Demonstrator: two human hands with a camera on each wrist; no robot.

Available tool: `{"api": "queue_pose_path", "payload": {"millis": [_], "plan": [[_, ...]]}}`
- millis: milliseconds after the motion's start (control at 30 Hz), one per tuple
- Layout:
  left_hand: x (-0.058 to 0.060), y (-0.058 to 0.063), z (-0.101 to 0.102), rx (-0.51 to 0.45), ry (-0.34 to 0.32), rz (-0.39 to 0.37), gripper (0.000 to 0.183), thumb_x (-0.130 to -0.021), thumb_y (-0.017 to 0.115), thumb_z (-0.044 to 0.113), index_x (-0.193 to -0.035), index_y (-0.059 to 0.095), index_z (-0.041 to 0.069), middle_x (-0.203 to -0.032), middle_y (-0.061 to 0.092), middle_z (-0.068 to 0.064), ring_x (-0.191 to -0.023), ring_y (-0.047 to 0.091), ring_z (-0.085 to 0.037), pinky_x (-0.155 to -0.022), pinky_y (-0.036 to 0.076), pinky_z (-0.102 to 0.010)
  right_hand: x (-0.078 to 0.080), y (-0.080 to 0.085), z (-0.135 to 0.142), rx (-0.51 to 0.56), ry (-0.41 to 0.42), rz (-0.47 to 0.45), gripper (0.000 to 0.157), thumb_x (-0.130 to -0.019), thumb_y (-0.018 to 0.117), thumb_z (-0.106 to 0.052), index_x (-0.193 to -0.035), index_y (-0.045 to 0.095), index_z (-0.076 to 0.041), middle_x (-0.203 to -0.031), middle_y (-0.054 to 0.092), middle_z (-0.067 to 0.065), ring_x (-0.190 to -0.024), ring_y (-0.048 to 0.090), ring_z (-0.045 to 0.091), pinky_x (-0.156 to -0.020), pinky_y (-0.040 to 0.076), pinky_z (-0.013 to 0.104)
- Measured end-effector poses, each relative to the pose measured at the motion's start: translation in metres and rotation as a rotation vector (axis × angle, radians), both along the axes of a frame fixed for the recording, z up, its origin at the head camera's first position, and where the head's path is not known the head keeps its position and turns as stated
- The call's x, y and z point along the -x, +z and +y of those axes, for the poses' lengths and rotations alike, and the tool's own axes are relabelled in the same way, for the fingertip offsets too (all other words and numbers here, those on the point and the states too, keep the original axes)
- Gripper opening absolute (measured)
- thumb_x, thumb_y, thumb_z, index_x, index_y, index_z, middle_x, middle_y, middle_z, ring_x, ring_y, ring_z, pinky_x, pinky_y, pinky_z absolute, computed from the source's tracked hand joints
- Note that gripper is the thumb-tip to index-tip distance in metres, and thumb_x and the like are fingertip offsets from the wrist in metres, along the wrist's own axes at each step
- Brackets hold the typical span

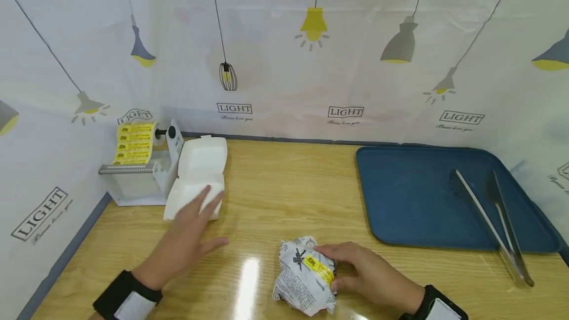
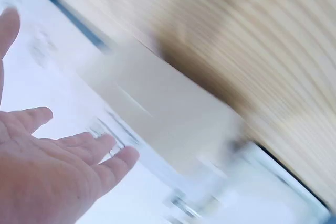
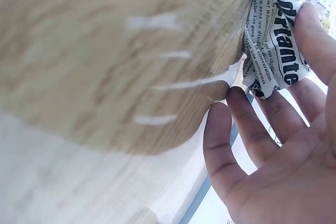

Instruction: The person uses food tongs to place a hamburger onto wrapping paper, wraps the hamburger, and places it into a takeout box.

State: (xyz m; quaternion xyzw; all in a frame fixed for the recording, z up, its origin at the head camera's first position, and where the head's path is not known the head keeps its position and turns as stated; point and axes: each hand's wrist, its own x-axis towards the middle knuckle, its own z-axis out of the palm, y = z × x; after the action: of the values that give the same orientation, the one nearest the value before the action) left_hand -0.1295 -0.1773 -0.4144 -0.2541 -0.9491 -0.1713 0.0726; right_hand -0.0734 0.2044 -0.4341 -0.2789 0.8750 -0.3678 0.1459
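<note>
A parcel [image 1: 295, 283] wrapped in newsprint-patterned paper sits on the table, a yellow label [image 1: 319, 269] stuck across its right side. My right hand [image 1: 371, 270] holds it by the right edge. In the right wrist view, the thumb [image 3: 315, 38] presses one side of the printed wrapper [image 3: 278, 35] and fingers touch the other side. What is inside the wrapper is hidden. My left hand [image 1: 184, 236] holds nothing, fingers spread, its fingertips overlapping the lower half of an open white clamshell box [image 1: 202, 157]. The left wrist view is blurred, with that hand [image 2: 52, 177] at lower left.
Left of the box stands a white label dispenser [image 1: 138, 186] with a roll of yellow labels [image 1: 133, 144]. On the right lies a blue tray [image 1: 409, 201], metal tongs [image 1: 507, 226] resting on it with their end over the front edge. A lamp-printed curtain [image 1: 275, 63] encloses the table.
</note>
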Motion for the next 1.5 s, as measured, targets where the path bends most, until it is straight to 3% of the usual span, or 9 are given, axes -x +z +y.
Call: {"api": "queue_pose_path", "payload": {"millis": [100, 233, 400, 600, 800, 1067, 1300, 1500], "plan": [[0.018, -0.005, -0.038, 0.065, 0.087, 0.012, 0.094, -0.074, 0.08, 0.036, -0.151, 0.035, 0.006, -0.152, 0.032, -0.037, -0.133, 0.034, -0.053, -0.104, 0.035, -0.072, 0.0, 0.0, 0.0, -0.009, 0.0, -0.018, 0.071, -0.082, 0.063, -0.051, -0.145, 0.048, -0.023, -0.141, 0.06, 0.007, -0.125, 0.055, 0.023, -0.098, 0.053, 0.051], [0.03, -0.012, -0.062, 0.071, 0.115, -0.057, 0.066, -0.08, 0.076, 0.029, -0.139, 0.055, 0.009, -0.15, 0.036, -0.036, -0.134, 0.032, -0.054, -0.104, 0.035, -0.073, 0.0, 0.0, 0.0, -0.015, -0.002, -0.034, 0.071, -0.081, 0.064, -0.05, -0.145, 0.048, -0.024, -0.141, 0.059, 0.007, -0.125, 0.054, 0.023, -0.099, 0.052, 0.051], [0.032, -0.017, -0.067, 0.057, 0.125, -0.167, 0.032, -0.09, 0.066, 0.023, -0.119, 0.071, 0.012, -0.146, 0.049, -0.029, -0.135, 0.033, -0.054, -0.106, 0.036, -0.071, 0.001, 0.002, -0.001, -0.013, -0.002, -0.041, 0.071, -0.081, 0.064, -0.051, -0.145, 0.048, -0.023, -0.142, 0.059, 0.007, -0.126, 0.054, 0.023, -0.099, 0.052, 0.051], [0.03, -0.018, -0.063, 0.079, 0.125, -0.182, 0.022, -0.091, 0.064, 0.019, -0.108, 0.075, 0.008, -0.125, 0.069, -0.022, -0.124, 0.052, -0.046, -0.102, 0.046, -0.064, 0.001, 0.004, -0.002, -0.023, -0.002, -0.037, 0.071, -0.081, 0.062, -0.054, -0.145, 0.048, -0.025, -0.142, 0.059, 0.006, -0.125, 0.054, 0.022, -0.099, 0.052, 0.051], [0.021, -0.017, -0.057, 0.083, 0.092, -0.182, 0.017, -0.088, 0.067, 0.013, -0.103, 0.076, 0.011, -0.119, 0.074, -0.018, -0.12, 0.057, -0.044, -0.099, 0.049, -0.062, 0.001, 0.004, -0.002, -0.032, -0.009, -0.038, 0.072, -0.081, 0.062, -0.054, -0.145, 0.048, -0.025, -0.141, 0.06, 0.006, -0.125, 0.055, 0.023, -0.099, 0.052, 0.051], [0.003, -0.008, -0.032, 0.154, 0.066, -0.296, 0.019, -0.086, 0.069, 0.018, -0.103, 0.078, 0.018, -0.121, 0.074, -0.013, -0.123, 0.056, -0.039, -0.103, 0.048, -0.06, 0.0, 0.007, -0.003, -0.03, -0.014, -0.055, 0.072, -0.08, 0.063, -0.053, -0.144, 0.049, -0.024, -0.141, 0.06, 0.007, -0.125, 0.055, 0.024, -0.099, 0.052, 0.051], [-0.028, -0.002, -0.007, 0.149, -0.105, -0.209, 0.014, -0.082, 0.072, 0.018, -0.094, 0.08, 0.014, -0.107, 0.077, -0.012, -0.106, 0.066, -0.032, -0.091, 0.057, -0.051, 0.0, 0.006, -0.003, -0.031, -0.011, -0.044, 0.073, -0.08, 0.063, -0.054, -0.144, 0.049, -0.024, -0.141, 0.06, 0.006, -0.125, 0.055, 0.023, -0.099, 0.053, 0.051], [-0.052, -0.002, 0.011, 0.198, -0.183, -0.212, 0.012, -0.08, 0.074, 0.023, -0.088, 0.08, 0.017, -0.099, 0.074, -0.006, -0.086, 0.066, -0.019, -0.068, 0.06, -0.038, 0.001, 0.006, -0.003, -0.027, -0.01, -0.039, 0.072, -0.08, 0.063, -0.054, -0.144, 0.049, -0.024, -0.141, 0.06, 0.006, -0.125, 0.055, 0.023, -0.099, 0.053, 0.051]]}}
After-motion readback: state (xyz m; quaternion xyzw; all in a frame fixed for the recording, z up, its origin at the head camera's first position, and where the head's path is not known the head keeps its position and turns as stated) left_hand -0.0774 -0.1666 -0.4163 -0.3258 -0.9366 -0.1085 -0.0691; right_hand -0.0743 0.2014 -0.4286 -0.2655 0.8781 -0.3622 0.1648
